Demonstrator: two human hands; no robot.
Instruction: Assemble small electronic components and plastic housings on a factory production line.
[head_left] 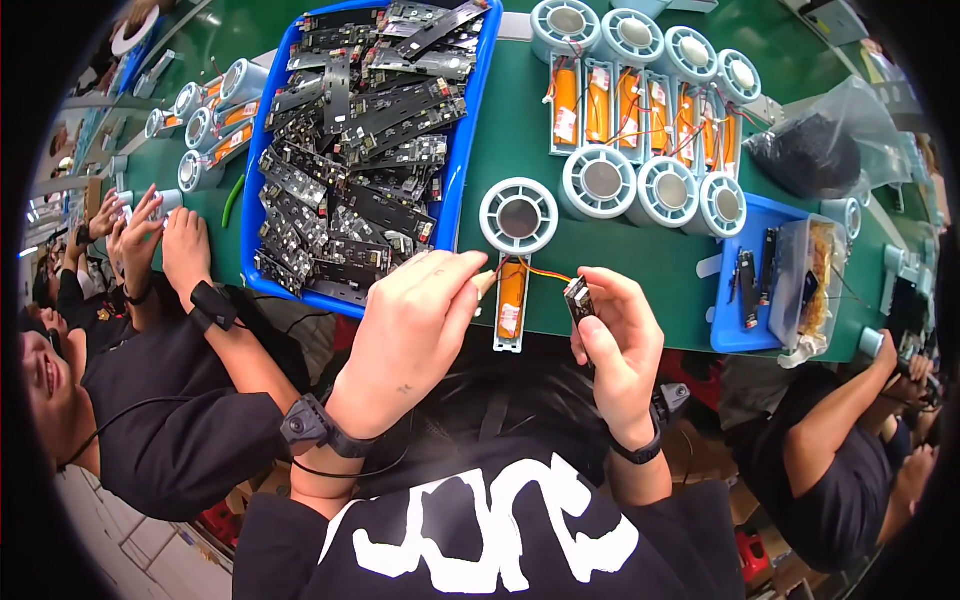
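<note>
In front of me lies a pale blue handheld fan housing (519, 216), its round grille head away from me. An orange battery pack (511, 300) sits in its open handle, and red and yellow wires come out by the neck. My right hand (622, 335) pinches a narrow black circuit board (579, 300) between thumb and fingers, right of the handle. The wires run to the board's top end. My left hand (405, 325) is closed, fingertips pressed together beside the neck and wires; what they hold is hidden.
A blue tray (468, 130) heaped with black circuit boards stands to the left. Several fan housings with batteries (602, 180) are lined up at the back right. A blue bin (735, 315) with a clear container and a plastic bag (840, 140) lie right. Co-workers sit at both sides.
</note>
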